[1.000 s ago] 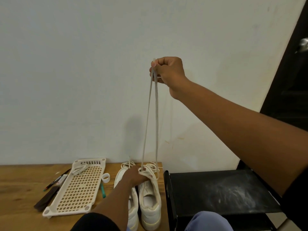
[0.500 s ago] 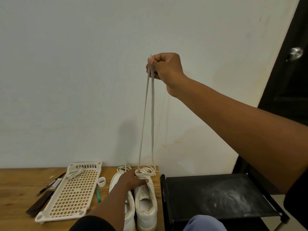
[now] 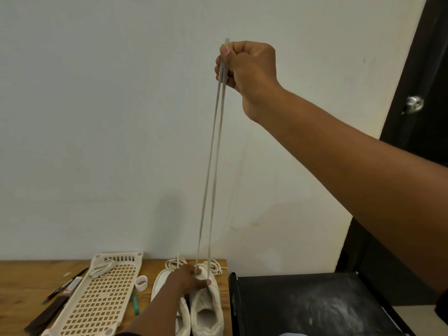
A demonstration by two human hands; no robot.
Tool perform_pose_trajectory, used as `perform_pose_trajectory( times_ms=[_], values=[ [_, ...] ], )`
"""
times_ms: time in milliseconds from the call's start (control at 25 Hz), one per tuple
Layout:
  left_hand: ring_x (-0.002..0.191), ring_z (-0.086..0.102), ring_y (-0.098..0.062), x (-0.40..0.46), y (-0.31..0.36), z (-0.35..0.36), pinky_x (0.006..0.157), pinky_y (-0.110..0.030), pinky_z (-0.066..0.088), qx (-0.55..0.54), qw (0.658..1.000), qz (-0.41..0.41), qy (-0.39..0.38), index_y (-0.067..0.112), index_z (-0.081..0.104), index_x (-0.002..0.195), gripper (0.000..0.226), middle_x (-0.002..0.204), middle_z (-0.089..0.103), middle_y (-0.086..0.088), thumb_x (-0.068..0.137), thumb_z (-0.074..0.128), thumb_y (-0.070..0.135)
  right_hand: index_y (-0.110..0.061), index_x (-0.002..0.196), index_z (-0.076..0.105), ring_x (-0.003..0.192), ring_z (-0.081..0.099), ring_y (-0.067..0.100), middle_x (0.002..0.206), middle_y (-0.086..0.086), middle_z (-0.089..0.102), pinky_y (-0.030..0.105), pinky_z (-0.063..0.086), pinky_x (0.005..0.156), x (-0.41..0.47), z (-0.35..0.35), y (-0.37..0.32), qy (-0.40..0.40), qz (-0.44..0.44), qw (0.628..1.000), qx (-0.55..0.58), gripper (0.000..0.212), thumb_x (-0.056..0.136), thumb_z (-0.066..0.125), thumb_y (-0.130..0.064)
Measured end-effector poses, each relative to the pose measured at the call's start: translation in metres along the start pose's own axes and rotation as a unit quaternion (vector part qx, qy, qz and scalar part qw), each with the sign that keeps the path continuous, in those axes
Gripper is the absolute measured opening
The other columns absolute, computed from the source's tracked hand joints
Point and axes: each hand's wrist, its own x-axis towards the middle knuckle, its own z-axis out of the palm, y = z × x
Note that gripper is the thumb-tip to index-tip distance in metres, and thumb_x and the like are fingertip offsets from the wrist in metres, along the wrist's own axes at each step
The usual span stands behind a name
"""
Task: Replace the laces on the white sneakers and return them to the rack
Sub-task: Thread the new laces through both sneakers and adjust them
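Head view, the only one:

Step in hand, my read: lacing the right-hand sneaker (image 3: 206, 309). Both lace ends are drawn straight up to even them out, so the lace probably sits in the lowest eyelets only. Eyelets are hidden under the hand, can't confirm.

Right hand (image 3: 247, 66), at 12 o'clock in frame and high against the wall: fingers curled, pinching both runs of the lace (image 3: 213, 154) together, one tip poking out above the fist. Lace is taut, two flat off-white strands that converge upward.

Left hand (image 3: 186, 278), at 6 o'clock: fingers spread, pressing down on the toe end of that sneaker and pinning it to the counter (image 3: 24, 275). Not gripping, as far as I can tell.

Next move likely needs: match the tip heights, lower the hand, then cross and feed the ends through the next eyelets. Keep the shoe pinned or the pull lifts it.

Materials and shapes:
- Both sneakers are white and smooth, leather-like, with open collars facing the camera. The left sneaker (image 3: 167, 287) touches its pair at 9 o'clock.
- Loose laces (image 3: 215, 266) lie coiled at the toes, limp flat cord.
- Perforated cream plastic tray (image 3: 97, 304) at 9 o'clock of the shoes, rigid grid, another lace bundle (image 3: 103, 267) on its far end.
- Counter is wood-grain.
- Black rack (image 3: 303, 304) at 3 o'clock of the shoes, flat matte shelf with whitish scuffing, touching the counter edge or just beside it.
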Motion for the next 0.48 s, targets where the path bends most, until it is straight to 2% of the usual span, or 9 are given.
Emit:
perform_pose_trajectory(
  times_ms=[320,480],
  values=[
    [0.134,0.054,-0.021,0.0041,0.0019,0.0021,0.11,-0.032,0.044,0.025,1.0,-0.009,0.005,0.027,0.053,0.144,0.083,0.15,0.053,0.001,0.077,0.072,0.071,-0.003,0.075,0.07,0.064,0.065,0.019,0.068,0.007,0.068,0.044,0.063,0.077,0.0018,0.0,0.0018,0.017,0.015,1.0,0.005,0.026,0.1,0.063,-0.003],
    [0.131,0.056,-0.02,0.0072,0.0071,0.0004,0.098,-0.024,0.045,0.037,0.999,-0.014,-0.007,0.026,0.05,0.147,0.08,0.15,0.054,0.0,0.08,0.075,0.063,-0.003,0.076,0.07,0.063,0.065,0.017,0.067,0.006,0.067,0.043,0.063,0.076,0.0003,0.0072,-0.0018,0.04,0.014,0.999,0.001,0.024,0.098,0.062,-0.001]
  ],
)
